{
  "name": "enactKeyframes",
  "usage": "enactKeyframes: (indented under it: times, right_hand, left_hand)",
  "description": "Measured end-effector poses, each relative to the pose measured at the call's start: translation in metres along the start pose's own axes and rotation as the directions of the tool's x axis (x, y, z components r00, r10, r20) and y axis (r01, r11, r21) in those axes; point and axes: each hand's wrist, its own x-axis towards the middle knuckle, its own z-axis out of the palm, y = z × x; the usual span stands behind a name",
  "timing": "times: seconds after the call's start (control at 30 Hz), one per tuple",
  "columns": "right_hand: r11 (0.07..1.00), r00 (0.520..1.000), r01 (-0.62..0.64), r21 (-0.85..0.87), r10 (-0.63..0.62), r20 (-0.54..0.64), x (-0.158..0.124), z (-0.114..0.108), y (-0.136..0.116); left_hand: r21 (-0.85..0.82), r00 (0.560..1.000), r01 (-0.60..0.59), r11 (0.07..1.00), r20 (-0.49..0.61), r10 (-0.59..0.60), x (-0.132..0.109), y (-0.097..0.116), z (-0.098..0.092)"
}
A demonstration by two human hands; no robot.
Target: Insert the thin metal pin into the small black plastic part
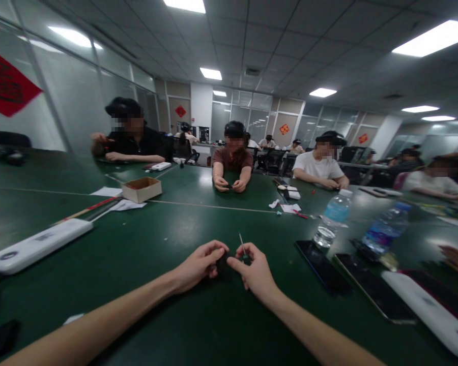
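Note:
Over the green table (164, 264), near the middle of the view, my two hands are close together. My left hand (205, 260) pinches a small dark piece (222, 260), whose shape is hard to make out against the table. My right hand (255, 267) is closed around a thin tool (241, 243) with a metal shaft pointing up and a dark green handle partly hidden by the fingers. The right thumb reaches toward the dark piece; whether it touches it I cannot tell.
An open cardboard box (142, 190) stands at the back left, a white device (40, 246) at the left. To the right are phones (322, 267), water bottles (333, 218) and a long white device (427, 310). People sit across the table.

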Motion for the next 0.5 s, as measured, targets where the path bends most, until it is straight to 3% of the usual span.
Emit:
enactKeyframes:
  times: [0.13,0.2,0.33,0.5]
  right_hand:
    - [0.996,0.982,-0.034,-0.084,0.049,0.184,0.005,-0.016,-0.003]
    - [0.974,0.974,0.069,-0.214,-0.019,0.227,0.007,-0.028,-0.007]
    - [0.829,0.936,0.347,-0.439,-0.275,0.221,0.007,-0.048,-0.011]
    - [0.651,0.891,0.455,-0.608,-0.334,0.308,0.004,-0.052,-0.005]
  left_hand:
    - [-0.108,0.999,-0.024,0.994,-0.027,0.022,0.003,-0.002,-0.002]
    - [-0.131,0.998,-0.048,0.99,-0.035,0.044,0.003,-0.002,-0.002]
    - [-0.144,0.993,-0.098,0.985,-0.078,0.088,0.004,-0.002,-0.001]
    - [-0.162,0.983,-0.135,0.978,-0.144,0.112,0.005,-0.002,0.001]
